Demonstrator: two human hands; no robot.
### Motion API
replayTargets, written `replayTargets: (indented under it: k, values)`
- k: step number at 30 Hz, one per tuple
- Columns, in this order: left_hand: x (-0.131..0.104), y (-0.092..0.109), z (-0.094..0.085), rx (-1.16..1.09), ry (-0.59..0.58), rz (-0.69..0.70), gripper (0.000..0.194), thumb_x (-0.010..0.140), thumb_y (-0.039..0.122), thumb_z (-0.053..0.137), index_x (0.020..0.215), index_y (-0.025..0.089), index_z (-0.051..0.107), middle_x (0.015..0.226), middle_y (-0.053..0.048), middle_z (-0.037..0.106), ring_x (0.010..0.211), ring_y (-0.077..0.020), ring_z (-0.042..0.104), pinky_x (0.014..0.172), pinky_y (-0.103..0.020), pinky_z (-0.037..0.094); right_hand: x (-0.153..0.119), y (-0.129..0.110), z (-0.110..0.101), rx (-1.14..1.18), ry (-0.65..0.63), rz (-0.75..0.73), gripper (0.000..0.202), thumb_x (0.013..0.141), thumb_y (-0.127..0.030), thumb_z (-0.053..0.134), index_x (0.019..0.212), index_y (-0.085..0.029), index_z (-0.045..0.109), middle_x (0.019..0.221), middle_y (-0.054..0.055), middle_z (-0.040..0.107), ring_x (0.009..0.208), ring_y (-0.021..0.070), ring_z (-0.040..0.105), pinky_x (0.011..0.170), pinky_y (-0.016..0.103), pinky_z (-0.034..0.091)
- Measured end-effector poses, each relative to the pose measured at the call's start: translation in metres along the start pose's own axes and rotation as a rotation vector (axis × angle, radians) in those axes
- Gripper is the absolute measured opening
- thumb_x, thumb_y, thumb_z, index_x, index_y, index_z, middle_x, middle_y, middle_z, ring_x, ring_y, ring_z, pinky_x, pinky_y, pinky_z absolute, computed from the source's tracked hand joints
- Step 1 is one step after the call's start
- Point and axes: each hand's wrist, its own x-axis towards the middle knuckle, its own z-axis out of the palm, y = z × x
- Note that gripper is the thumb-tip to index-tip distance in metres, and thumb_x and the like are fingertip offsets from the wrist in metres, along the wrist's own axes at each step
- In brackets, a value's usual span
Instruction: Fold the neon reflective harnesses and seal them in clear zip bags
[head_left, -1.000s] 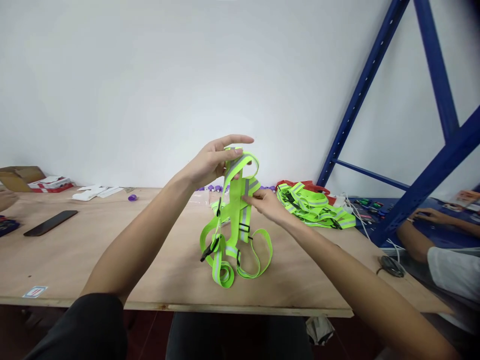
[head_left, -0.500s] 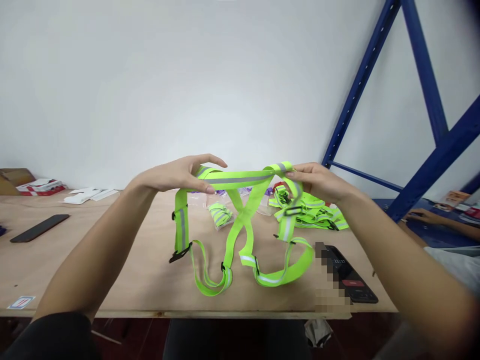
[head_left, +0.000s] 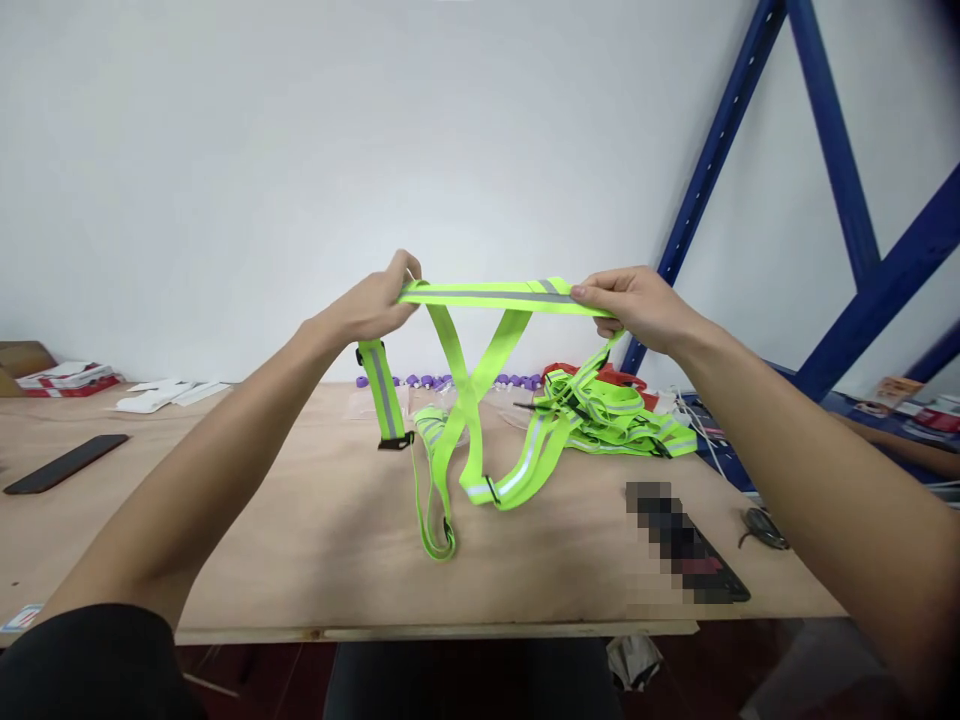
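Observation:
A neon-green reflective vest (head_left: 469, 392) made of elastic straps hangs above the table, its grey-striped waistband stretched level between my hands. My left hand (head_left: 379, 298) is closed round the band's left end. On the right end, my right hand (head_left: 634, 303) pinches the band between thumb and fingers. Two straps cross in an X below the band, and loops with black sliders dangle under them. A short strap with a black buckle (head_left: 395, 441) hangs below my left hand. Behind the vest, a folded green bundle (head_left: 430, 425) is partly hidden.
More green reflective straps (head_left: 626, 420) lie heaped at the back right, with red material behind. Several purple items (head_left: 517, 381) line the wall. A partly pixelated phone (head_left: 701, 560), a black slab (head_left: 67, 463), white papers (head_left: 169, 395) and dark glasses (head_left: 763, 527) rest on the table (head_left: 262, 540). Blue rack beams (head_left: 840, 150) rise right.
Both hands have risen with the vest. My left fingers have closed round the band, which is now pulled straighter and tauter. The hanging loops have swung and lifted.

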Motion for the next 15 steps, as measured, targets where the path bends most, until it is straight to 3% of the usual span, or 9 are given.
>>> replayTargets:
  k: [4, 7, 11, 15]
  values:
    - [0.014, 0.01, -0.013, -0.034, 0.2, 0.009, 0.032, 0.089, 0.021, 0.048, 0.121, 0.02, 0.045, 0.095, -0.006, 0.065, 0.077, -0.0201, 0.053, 0.066, -0.031, 0.036, -0.009, -0.024, 0.001, 0.06, 0.045, -0.067, 0.043, 0.07, -0.057, 0.081, 0.064, -0.019, 0.061, 0.047, -0.007, 0.036, 0.042, 0.0048, 0.033, 0.044, 0.026, 0.029]
    - [0.016, 0.024, -0.028, -0.076, 0.214, -0.043, 0.03, 0.092, 0.021, 0.047, 0.122, 0.019, 0.047, 0.09, -0.003, 0.066, 0.072, -0.0167, 0.052, 0.064, -0.03, 0.036, -0.02, -0.043, 0.0, 0.102, 0.034, -0.061, 0.04, 0.077, -0.051, 0.079, 0.064, -0.019, 0.058, 0.048, -0.009, 0.031, 0.042, 0.0029, 0.026, 0.045, 0.026, 0.025]
    - [0.003, 0.036, -0.049, -0.215, 0.005, -0.08, 0.023, 0.088, 0.035, 0.063, 0.104, 0.02, 0.062, 0.091, -0.006, 0.072, 0.066, -0.0158, 0.056, 0.056, -0.03, 0.036, -0.032, -0.056, -0.01, 0.14, 0.043, -0.11, 0.044, 0.076, -0.051, 0.079, 0.06, -0.021, 0.051, 0.053, -0.008, 0.025, 0.042, 0.0032, 0.023, 0.044, 0.027, 0.019]
    - [-0.014, 0.038, -0.06, -0.353, -0.217, -0.034, 0.029, 0.085, 0.045, 0.068, 0.09, 0.016, 0.071, 0.084, -0.008, 0.073, 0.061, -0.0145, 0.054, 0.052, -0.03, 0.039, -0.035, -0.048, -0.017, 0.17, 0.062, -0.083, 0.047, 0.073, -0.055, 0.077, 0.058, -0.024, 0.046, 0.053, -0.007, 0.025, 0.042, 0.0051, 0.019, 0.043, 0.027, 0.016]
